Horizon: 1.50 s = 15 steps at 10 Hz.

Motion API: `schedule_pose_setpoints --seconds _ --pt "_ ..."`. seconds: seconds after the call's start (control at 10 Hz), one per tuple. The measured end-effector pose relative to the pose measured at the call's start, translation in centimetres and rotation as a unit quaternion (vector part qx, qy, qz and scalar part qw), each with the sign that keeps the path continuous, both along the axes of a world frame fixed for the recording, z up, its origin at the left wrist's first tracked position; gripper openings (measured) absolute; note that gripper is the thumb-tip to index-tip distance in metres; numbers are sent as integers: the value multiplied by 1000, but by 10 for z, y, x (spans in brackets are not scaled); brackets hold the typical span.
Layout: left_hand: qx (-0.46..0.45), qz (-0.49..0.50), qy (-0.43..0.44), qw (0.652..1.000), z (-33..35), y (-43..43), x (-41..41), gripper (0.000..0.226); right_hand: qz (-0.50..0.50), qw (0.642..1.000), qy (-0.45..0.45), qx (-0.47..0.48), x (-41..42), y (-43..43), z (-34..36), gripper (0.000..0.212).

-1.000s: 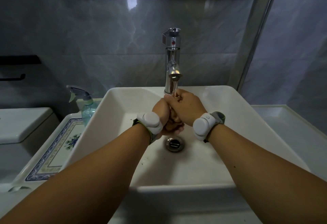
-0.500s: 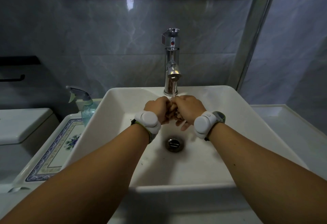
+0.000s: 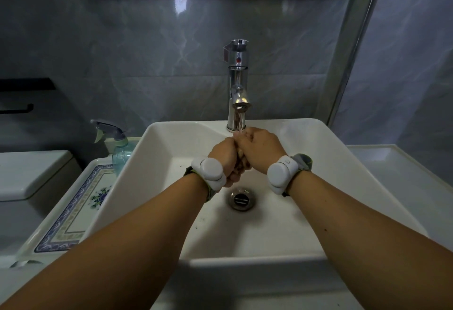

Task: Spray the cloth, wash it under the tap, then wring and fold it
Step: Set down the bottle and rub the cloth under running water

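Grey-tiled washroom, white sink (image 3: pixel 326 162) mid-frame: left hand (image 3: pixel 224 154) and right hand (image 3: pixel 261 149) were clenched together under the running tap (image 3: pixel 238 74), cloth seemingly wadded between them but hidden; spraying judged done, bottle (image 3: pixel 121 153) parked centre-left, washing underway, wringing and folding left.

Brownish cloth (image 3: pixel 242 162), bunched and mostly hidden, sits under the running chrome tap (image 3: pixel 238 77)

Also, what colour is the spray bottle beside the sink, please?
The spray bottle has a pale blue-green body and grey trigger; head view.
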State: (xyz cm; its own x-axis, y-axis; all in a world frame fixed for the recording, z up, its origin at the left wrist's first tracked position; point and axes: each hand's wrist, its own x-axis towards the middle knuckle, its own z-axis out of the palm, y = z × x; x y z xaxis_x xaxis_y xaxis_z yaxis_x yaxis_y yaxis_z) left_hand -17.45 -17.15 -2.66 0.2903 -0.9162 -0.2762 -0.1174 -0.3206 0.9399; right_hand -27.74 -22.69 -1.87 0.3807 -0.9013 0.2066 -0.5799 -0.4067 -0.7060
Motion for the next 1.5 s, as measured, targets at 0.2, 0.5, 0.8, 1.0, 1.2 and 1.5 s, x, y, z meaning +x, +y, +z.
schedule_pose_setpoints --seconds 0.2,0.5,0.8,1.0,1.2,1.5 --pt "-43 -9 -124 991 5 -7 4 31 -28 998 5 56 -1 -1 2 39" --pt "-35 70 55 995 -1 -12 15 37 -7 995 -69 65 2 0 0 32" --pt "8 4 31 999 -3 -2 0 57 5 1000 -23 3 0 4 0 36" --pt "-14 -12 -121 992 3 -5 1 32 -13 999 13 30 0 -2 3 26" --pt "-41 39 -100 993 6 -13 6 31 -56 987 -86 121 -2 -2 1 41" --pt "-91 112 135 980 3 -7 11 34 1 992 -121 46 3 -3 -5 39"
